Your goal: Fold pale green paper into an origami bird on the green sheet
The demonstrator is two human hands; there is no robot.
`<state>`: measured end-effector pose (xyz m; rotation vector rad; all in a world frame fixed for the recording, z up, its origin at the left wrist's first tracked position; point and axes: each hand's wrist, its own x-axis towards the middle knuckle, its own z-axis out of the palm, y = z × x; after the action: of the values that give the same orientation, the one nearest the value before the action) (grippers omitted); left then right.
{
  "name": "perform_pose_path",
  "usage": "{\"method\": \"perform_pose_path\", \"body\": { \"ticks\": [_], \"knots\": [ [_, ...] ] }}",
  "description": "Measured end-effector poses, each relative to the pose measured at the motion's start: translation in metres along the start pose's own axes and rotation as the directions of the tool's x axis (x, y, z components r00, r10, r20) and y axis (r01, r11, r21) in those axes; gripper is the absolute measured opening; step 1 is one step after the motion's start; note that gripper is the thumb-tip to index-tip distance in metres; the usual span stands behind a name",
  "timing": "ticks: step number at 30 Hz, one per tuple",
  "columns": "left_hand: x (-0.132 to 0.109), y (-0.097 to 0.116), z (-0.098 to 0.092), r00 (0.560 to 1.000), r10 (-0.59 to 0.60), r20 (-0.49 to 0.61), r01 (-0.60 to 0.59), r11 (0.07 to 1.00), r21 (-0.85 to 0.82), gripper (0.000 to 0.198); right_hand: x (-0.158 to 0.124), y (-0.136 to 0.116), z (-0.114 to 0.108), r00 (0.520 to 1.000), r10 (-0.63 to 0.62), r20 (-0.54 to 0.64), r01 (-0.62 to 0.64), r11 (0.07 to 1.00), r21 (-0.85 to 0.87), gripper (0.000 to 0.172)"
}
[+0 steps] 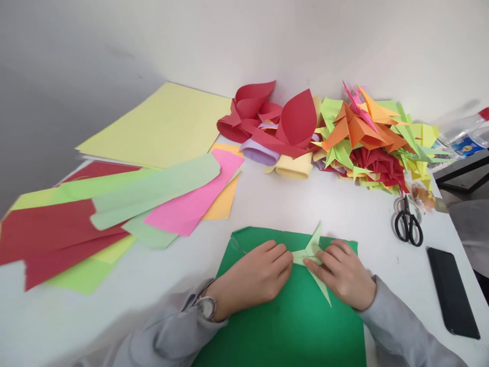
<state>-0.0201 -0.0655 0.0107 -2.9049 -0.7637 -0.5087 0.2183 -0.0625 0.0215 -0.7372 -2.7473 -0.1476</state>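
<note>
A pale green folded paper (312, 247) with pointed ends lies over the upper part of a dark green sheet (290, 326). One of its points sticks up toward the wall, another slants down to the right. My left hand (263, 272) pinches its left end, fingers closed. On its right side my right hand (342, 270) grips the paper between thumb and fingers. The fingertips cover parts of the folds.
Loose coloured sheets (183, 199) and large yellow sheets (160, 127) lie left. Curled red paper (298, 122) and a pile of folded shapes (359, 132) stand along the wall. Black scissors (408, 224) and a black phone (453, 290) lie right on the white table (267, 199).
</note>
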Motion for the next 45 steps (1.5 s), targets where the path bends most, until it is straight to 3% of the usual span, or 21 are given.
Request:
{"method": "perform_pose_path", "body": {
  "ticks": [17,24,30,45],
  "knots": [
    [-0.001,0.002,0.001,1.0,0.021,-0.014,-0.021,1.0,0.004,0.03,-0.006,-0.007,0.001,0.999,-0.03,-0.044,0.028,0.998,-0.063,0.031],
    [-0.005,0.002,-0.002,1.0,-0.004,-0.01,0.004,1.0,-0.01,0.029,-0.003,-0.013,-0.001,0.999,0.02,-0.035,-0.022,0.998,-0.067,0.029],
    [-0.015,0.003,-0.007,0.998,-0.063,0.005,0.062,0.997,0.051,0.024,-0.006,-0.018,0.002,0.999,0.027,-0.037,-0.028,0.999,-0.026,0.032],
    [-0.019,0.002,-0.013,0.999,-0.034,0.027,0.031,0.992,0.121,0.024,-0.007,-0.021,0.005,0.997,0.059,-0.038,-0.059,0.998,0.001,0.031]
  ]
}}
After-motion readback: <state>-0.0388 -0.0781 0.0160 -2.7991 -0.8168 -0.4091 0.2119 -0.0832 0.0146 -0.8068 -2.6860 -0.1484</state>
